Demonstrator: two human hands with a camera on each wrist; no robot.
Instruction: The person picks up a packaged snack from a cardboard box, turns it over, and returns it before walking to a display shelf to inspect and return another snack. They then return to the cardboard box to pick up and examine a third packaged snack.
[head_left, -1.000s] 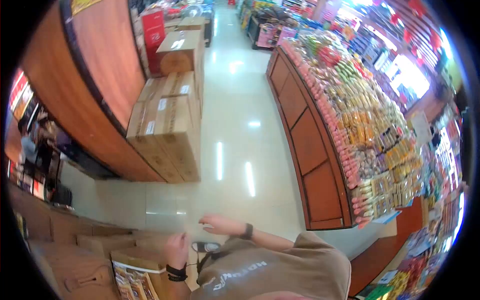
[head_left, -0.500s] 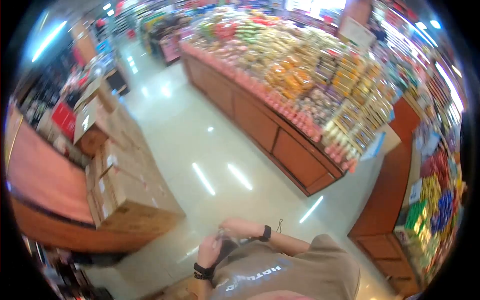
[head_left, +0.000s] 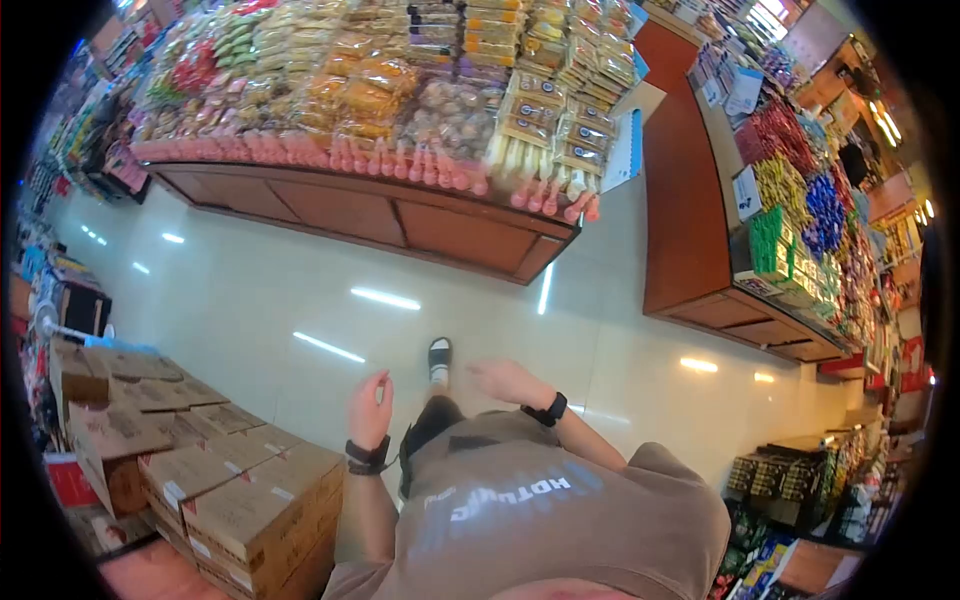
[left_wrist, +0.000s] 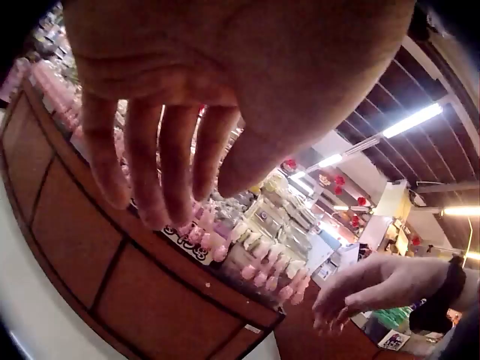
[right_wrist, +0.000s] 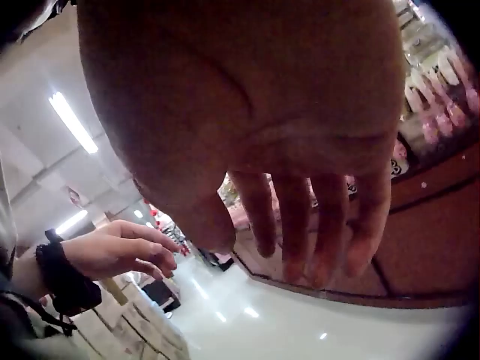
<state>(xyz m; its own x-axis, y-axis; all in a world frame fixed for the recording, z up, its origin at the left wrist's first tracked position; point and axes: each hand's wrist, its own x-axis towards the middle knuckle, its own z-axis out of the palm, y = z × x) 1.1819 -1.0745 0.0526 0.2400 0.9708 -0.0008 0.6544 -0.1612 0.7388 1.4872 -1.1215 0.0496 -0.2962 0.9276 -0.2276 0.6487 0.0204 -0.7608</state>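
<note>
My left hand [head_left: 371, 408] hangs in front of the body with nothing in it, its fingers loosely bent. To its right, my right hand [head_left: 508, 382] also holds nothing and stays apart from the left. The left wrist view shows the left hand's fingers [left_wrist: 154, 161] hanging down, slightly spread. In the right wrist view the right hand's fingers [right_wrist: 300, 217] hang down in the same relaxed way. Ahead of both hands stands a wooden display counter [head_left: 330, 208] piled with clear-wrapped packets [head_left: 365, 85]. A row of pink pieces [head_left: 400, 160] lines its front edge.
Cardboard boxes [head_left: 255, 500] are stacked at the lower left. A second wooden counter [head_left: 680, 190] with colourful packets [head_left: 800, 200] stands at the right. Shiny tiled floor [head_left: 250, 290] runs between the boxes and the counters. A sandalled foot [head_left: 439, 360] shows ahead.
The head view has swung to the right, bringing the display counter across the front and the boxes to the lower left. My hands came together half a second ago and are apart now.
</note>
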